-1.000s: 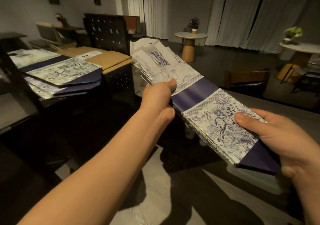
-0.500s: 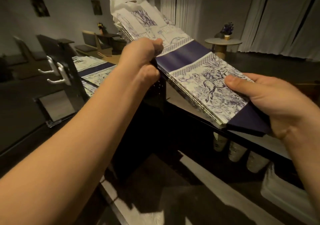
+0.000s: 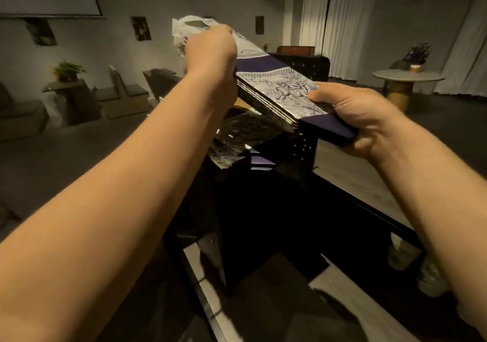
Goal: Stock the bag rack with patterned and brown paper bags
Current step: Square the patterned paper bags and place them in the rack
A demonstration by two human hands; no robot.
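Head view. A stack of flat patterned bags, white with dark blue drawings and solid blue bands, is held in the air between both hands, slanting from upper left down to lower right. The left hand grips the far, upper end of the stack, its fingers curled round the edge near the white handle ends. The right hand holds the near, lower end: the thumb lies flat on the top bag, the fingers are curled underneath the blue bottom fold. Several layered bag edges show along the stack's left side.

Below the stack, more patterned bags lie spread on a dark tabletop, in shadow. A black panel with small round holes stands behind the held stack; another holed black face is visible just under the right hand.

Background: a round side table carrying a potted plant at right, pale curtains behind it, a small green plant on a stand at left, and dark pictures on the wall. The scene is dimly lit.
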